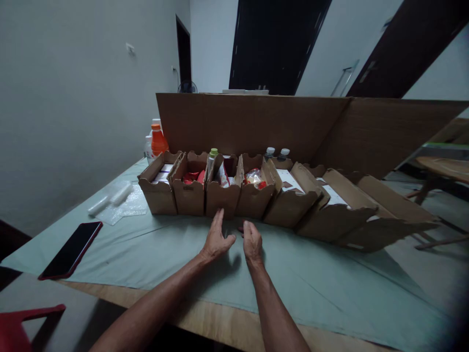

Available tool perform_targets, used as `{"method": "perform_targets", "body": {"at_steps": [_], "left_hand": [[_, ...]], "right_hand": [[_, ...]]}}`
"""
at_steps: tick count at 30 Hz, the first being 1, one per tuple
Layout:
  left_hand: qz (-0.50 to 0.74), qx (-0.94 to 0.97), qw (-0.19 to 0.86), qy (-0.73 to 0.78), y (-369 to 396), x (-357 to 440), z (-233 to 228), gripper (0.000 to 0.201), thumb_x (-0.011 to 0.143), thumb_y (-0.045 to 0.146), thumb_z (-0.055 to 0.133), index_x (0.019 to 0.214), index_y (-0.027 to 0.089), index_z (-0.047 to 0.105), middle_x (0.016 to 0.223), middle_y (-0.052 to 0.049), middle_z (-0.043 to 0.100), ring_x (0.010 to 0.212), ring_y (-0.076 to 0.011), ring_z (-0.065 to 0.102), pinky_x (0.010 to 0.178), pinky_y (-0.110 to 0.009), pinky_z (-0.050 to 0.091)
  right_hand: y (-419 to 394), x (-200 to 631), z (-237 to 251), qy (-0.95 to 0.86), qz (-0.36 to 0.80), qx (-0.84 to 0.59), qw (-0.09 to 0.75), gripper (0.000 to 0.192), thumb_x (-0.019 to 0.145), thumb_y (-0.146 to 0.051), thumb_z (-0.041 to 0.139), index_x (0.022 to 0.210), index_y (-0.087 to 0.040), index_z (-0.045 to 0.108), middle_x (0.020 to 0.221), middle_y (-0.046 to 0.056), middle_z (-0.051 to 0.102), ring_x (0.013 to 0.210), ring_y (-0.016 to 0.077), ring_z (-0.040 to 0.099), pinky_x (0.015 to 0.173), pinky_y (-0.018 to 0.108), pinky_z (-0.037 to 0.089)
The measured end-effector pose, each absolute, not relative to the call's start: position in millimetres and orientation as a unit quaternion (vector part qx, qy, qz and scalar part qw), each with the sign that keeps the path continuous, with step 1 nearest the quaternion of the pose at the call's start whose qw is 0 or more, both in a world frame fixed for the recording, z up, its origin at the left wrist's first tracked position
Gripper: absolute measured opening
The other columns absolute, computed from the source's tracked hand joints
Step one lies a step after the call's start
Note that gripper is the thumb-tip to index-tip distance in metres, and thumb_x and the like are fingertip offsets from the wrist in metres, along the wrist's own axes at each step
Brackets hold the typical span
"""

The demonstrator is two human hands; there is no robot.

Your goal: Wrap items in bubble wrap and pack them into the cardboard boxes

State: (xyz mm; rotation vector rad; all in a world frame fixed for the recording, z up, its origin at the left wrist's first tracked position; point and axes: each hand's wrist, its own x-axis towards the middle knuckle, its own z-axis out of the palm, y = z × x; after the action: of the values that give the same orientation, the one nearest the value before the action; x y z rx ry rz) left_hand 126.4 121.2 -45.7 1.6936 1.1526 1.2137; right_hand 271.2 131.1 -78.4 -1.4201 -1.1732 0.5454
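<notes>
My left hand (217, 239) is held just in front of the row of cardboard bins, fingers stretched forward and thumb apart, with nothing in it. Its fingertips are nearest to the middle cardboard bin (222, 199), though I cannot tell whether they touch it. Beside it, my right hand (252, 242) is held over the cloth with its fingers loosely extended, and nothing shows in its grasp. The middle bin holds packets. The bin to its right (254, 201) has a clear packet (253, 176) and red wrappers inside. Red packets (193, 177) fill the bin on its left.
A green cloth (161, 264) covers the table. At the left lie a phone (71, 250) and bubble wrap (124, 205). An orange bottle (159, 142) stands behind the bins, before a tall cardboard panel (249, 122). More bins tilt at the right, some holding white boxes (289, 181).
</notes>
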Motion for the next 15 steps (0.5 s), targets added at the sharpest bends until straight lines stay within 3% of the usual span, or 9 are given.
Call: {"method": "perform_targets", "body": {"at_steps": [4,7,11,15], "left_hand": [[0.444,0.669,0.393,0.448,99.7,98.4,-50.7,0.074,0.061,0.021,0.069,0.134,0.016,0.062,0.15,-0.018,0.051,0.142,-0.0393,0.043,0.119,-0.057,0.03],[0.424,0.683,0.405,0.435,69.5,59.9,-50.7,0.051,0.064,0.022,0.07,0.115,0.023,0.074,0.126,-0.013,0.071,0.12,-0.0354,0.064,0.107,-0.052,0.047],[0.408,0.698,0.387,0.444,25.4,14.0,-55.4,0.041,0.075,0.02,0.063,0.114,0.025,0.075,0.112,-0.008,0.077,0.105,-0.0275,0.071,0.097,-0.042,0.055],[0.465,0.678,0.328,0.465,4.2,3.1,-63.0,0.028,0.08,0.019,0.06,0.102,0.024,0.077,0.099,-0.007,0.079,0.097,-0.0244,0.073,0.092,-0.038,0.058]], "right_hand": [[127.7,270.8,-73.4,-0.509,0.228,-0.603,0.57,0.044,0.086,-0.062,0.048,0.09,-0.023,0.069,0.077,0.006,0.075,0.075,0.0245,0.071,0.07,0.036,0.055],[121.6,263.1,-63.2,-0.524,0.226,-0.59,0.572,0.039,0.085,-0.055,0.052,0.091,-0.021,0.069,0.081,0.008,0.076,0.071,0.0237,0.071,0.067,0.037,0.057],[117.6,233.2,-28.9,-0.571,0.234,-0.545,0.567,0.034,0.088,-0.046,0.052,0.099,-0.019,0.07,0.088,0.009,0.076,0.074,0.0213,0.072,0.073,0.037,0.058],[136.7,184.6,28.2,-0.649,0.234,-0.493,0.53,0.045,0.09,-0.039,0.053,0.13,-0.023,0.062,0.088,0.003,0.075,0.075,0.0177,0.069,0.074,0.031,0.056]]}}
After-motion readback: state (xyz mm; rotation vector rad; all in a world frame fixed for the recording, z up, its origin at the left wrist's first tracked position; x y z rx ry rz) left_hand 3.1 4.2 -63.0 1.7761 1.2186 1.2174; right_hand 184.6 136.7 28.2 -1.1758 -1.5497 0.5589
